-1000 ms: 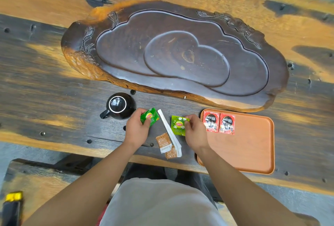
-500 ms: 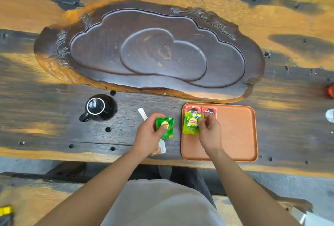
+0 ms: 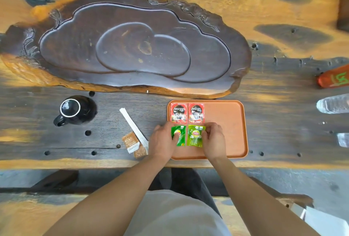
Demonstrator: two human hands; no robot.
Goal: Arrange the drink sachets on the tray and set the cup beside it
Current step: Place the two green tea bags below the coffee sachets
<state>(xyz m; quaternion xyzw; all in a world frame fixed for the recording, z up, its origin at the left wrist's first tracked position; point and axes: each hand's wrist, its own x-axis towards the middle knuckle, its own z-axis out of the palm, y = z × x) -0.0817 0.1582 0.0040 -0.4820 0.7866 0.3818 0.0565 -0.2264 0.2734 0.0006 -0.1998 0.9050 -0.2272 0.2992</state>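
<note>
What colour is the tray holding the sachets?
Orange tray, seen in the head view.

Both hands press green sachets onto the orange tray point(image 3: 226, 132) below two red ones; the black cup point(image 3: 75, 110) stands well left.

Count, head view.

Red coffee sachets point(image 3: 187, 113): 2, side by side at the far left corner of the tray point(image 3: 228, 132).

Green tea sachets: 2, in a row just nearer than the red pair; darker green sachet point(image 3: 179, 136) on the left, lighter green sachet point(image 3: 195, 136) on the right.

Sachets on tray, total: 4.

Brown sachets point(image 3: 133, 144): 2, overlapping, on the desk point(image 3: 113, 118) left of the tray, near the front edge.

White stick packets point(image 3: 132, 125): at least 1; exact number cannot be told.

Black cup point(image 3: 74, 110): 1, left part of the desk.

Orange tray: 1.

Carved dark wooden tea board point(image 3: 122, 47): 1, beyond the tray.

Hands: 2, left hand point(image 3: 162, 141), right hand point(image 3: 214, 139).
</note>
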